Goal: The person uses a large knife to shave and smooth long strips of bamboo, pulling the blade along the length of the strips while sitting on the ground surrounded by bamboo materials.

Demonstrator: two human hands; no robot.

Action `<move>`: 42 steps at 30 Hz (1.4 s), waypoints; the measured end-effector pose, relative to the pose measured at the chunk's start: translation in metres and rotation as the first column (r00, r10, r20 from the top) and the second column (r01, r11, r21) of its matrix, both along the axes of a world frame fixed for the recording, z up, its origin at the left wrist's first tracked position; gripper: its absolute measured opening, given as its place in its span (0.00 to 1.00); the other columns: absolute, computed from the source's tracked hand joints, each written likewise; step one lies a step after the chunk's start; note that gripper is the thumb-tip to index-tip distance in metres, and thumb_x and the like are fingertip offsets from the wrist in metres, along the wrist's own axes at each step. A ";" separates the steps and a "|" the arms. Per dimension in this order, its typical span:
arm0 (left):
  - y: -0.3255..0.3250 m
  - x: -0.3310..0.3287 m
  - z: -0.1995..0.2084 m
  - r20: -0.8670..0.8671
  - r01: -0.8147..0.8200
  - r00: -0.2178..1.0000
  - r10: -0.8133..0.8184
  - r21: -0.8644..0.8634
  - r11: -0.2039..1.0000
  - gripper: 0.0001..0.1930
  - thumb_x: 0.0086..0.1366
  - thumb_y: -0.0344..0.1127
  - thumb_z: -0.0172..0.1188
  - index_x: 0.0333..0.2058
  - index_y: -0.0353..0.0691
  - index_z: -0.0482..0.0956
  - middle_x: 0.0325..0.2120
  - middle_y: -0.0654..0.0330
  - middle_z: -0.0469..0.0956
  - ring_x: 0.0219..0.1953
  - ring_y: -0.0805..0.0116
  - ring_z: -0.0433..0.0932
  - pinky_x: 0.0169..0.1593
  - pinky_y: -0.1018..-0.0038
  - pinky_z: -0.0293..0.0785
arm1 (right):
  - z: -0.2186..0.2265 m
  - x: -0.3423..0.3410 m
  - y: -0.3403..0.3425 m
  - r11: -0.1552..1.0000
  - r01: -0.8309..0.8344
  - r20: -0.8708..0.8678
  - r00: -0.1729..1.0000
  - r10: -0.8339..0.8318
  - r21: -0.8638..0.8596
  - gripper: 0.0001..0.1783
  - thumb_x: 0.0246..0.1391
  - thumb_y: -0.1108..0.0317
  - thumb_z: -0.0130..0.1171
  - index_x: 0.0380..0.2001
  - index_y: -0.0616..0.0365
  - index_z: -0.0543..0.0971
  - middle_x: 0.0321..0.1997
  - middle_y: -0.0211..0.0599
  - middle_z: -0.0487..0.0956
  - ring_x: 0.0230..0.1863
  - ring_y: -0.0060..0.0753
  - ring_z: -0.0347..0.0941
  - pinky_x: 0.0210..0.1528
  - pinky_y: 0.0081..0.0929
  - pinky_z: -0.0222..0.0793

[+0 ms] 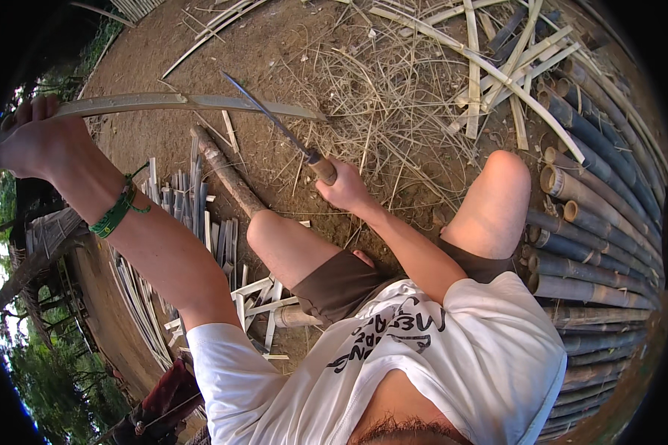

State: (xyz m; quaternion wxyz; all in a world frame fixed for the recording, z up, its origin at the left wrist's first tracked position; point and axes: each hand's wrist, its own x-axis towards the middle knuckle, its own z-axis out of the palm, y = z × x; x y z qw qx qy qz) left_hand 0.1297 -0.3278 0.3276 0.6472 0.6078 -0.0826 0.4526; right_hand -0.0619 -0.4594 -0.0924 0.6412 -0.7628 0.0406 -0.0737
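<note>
Out at the far left, my raised left hand (33, 141) has its fingers wrapped round one end of a long, pale split bamboo strip (141, 103). The strip runs rightward over the dirt ground, bowing slightly. In front of my knees, my right hand (345, 185) grips the wooden handle of a long, narrow-bladed knife (291, 137). Its blade points up and to the left and crosses over the strip near the right end. Whether the edge touches the bamboo I cannot tell. A green cord bracelet (115, 211) is on my left wrist.
Thin shavings (378, 104) litter the ground ahead. Crossed bamboo strips (473, 70) lie at the far right, above stacked bamboo poles (594, 193) along my right side. A round stick (230, 176) reaches toward my left knee; split bamboo pieces (223, 241) pile up beside it.
</note>
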 end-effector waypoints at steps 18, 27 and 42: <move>-0.052 -0.010 -0.001 0.024 0.341 0.935 -0.354 0.215 0.915 0.33 0.69 0.70 0.21 0.25 0.43 0.51 0.16 0.61 0.57 0.17 0.70 0.56 0.23 0.75 0.56 | -0.113 -0.009 -0.072 1.000 -0.024 -0.692 0.722 0.009 -0.012 0.18 0.41 0.66 0.63 0.36 0.65 0.78 0.26 0.40 0.78 0.26 0.34 0.75 0.29 0.37 0.70; -0.049 -0.014 -0.002 0.117 0.225 0.963 -0.243 0.150 0.963 0.35 0.70 0.69 0.23 0.22 0.40 0.53 0.16 0.62 0.59 0.17 0.68 0.57 0.21 0.72 0.56 | -0.143 -0.027 -0.081 0.975 -0.069 -0.729 0.676 -0.109 -0.210 0.23 0.44 0.63 0.63 0.42 0.69 0.77 0.33 0.47 0.82 0.31 0.49 0.79 0.36 0.44 0.73; -0.012 -0.016 0.014 0.259 0.068 0.960 -0.103 0.139 0.988 0.12 0.67 0.27 0.52 0.35 0.18 0.64 0.27 0.45 0.74 0.21 0.63 0.75 0.22 0.74 0.75 | 0.023 0.007 0.031 0.991 0.026 0.052 0.998 -0.033 0.128 0.06 0.46 0.70 0.59 0.29 0.60 0.75 0.16 0.32 0.72 0.16 0.28 0.68 0.19 0.32 0.63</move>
